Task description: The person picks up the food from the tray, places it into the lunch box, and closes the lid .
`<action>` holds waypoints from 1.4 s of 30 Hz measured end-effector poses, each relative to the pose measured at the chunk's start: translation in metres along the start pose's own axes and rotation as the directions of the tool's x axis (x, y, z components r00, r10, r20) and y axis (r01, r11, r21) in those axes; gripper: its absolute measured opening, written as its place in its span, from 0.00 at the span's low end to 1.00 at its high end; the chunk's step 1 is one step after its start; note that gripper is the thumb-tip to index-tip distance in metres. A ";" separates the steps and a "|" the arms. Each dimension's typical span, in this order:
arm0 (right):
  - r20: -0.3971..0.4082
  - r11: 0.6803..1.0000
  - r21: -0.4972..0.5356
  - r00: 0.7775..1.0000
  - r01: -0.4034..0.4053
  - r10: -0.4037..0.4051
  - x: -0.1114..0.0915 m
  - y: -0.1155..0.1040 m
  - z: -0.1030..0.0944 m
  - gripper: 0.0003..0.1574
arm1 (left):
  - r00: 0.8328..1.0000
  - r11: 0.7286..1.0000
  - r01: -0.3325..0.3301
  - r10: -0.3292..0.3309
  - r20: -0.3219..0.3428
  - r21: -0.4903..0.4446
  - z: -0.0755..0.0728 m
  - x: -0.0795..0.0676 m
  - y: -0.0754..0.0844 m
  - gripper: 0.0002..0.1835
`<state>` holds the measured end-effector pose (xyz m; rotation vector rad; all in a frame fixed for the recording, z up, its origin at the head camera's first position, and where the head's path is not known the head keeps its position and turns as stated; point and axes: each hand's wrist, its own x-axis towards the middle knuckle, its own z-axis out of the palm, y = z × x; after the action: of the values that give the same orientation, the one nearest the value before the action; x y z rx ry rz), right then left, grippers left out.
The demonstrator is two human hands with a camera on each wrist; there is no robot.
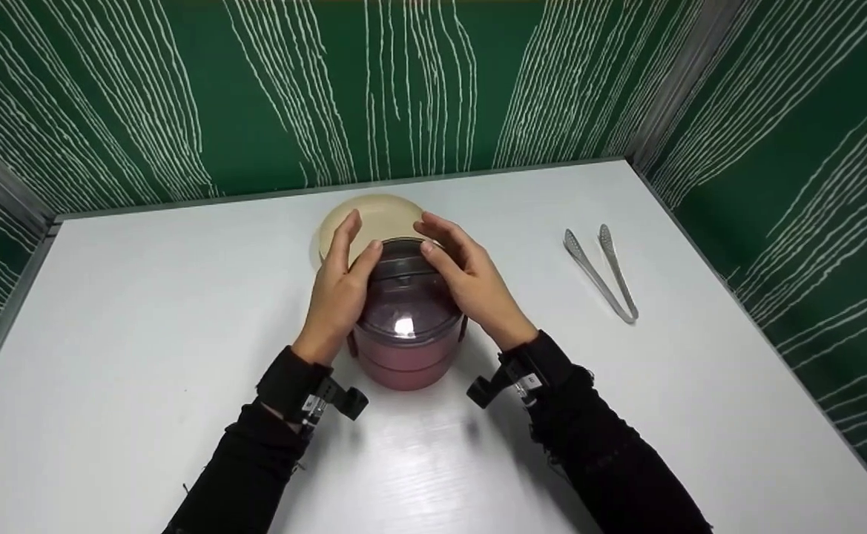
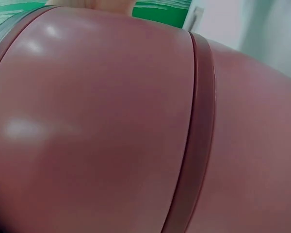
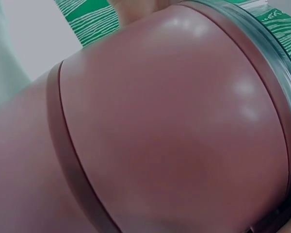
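Note:
A round, two-tier pink lunch box (image 1: 406, 367) stands upright on the white table, with a dark see-through lid (image 1: 411, 304) and a dark handle (image 1: 401, 265) on top. My left hand (image 1: 339, 297) holds its left side, thumb on the lid by the handle. On the opposite side my right hand (image 1: 477, 285) grips it likewise, thumb near the handle's right end. The pink wall (image 2: 97, 116) fills the left wrist view, a darker seam band crossing it. Similarly, the right wrist view shows the wall (image 3: 169, 126) and the lid's rim. Fingers beyond the lunch box are partly hidden.
A cream plate (image 1: 385, 211) lies just behind the lunch box, partly covered by it and the hands. Metal tongs (image 1: 611, 278) lie spread on the right of the table (image 1: 144, 319). Green panels (image 1: 270, 148) with white streaks rise along its back and sides.

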<state>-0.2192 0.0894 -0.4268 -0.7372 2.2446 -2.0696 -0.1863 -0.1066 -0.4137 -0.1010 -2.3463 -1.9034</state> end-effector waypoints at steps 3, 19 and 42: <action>-0.004 1.000 0.009 1.000 -0.008 0.008 0.000 0.001 0.001 0.32 | 1.000 1.000 0.003 -0.003 0.007 -0.030 -0.001 0.000 -0.001 0.35; -0.048 0.992 0.119 0.997 -0.049 0.055 -0.004 0.007 0.000 0.30 | 0.999 0.976 -0.031 0.035 0.012 -0.216 -0.004 -0.003 -0.013 0.29; -0.026 0.979 0.119 0.985 -0.168 0.172 -0.041 0.028 -0.001 0.39 | 0.999 0.989 0.030 -0.034 -0.026 -0.145 0.001 -0.038 -0.046 0.35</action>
<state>-0.1920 0.1046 -0.4662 -0.4857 2.0990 -2.1256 -0.1548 -0.1144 -0.4638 -0.0496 -2.2030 -2.0739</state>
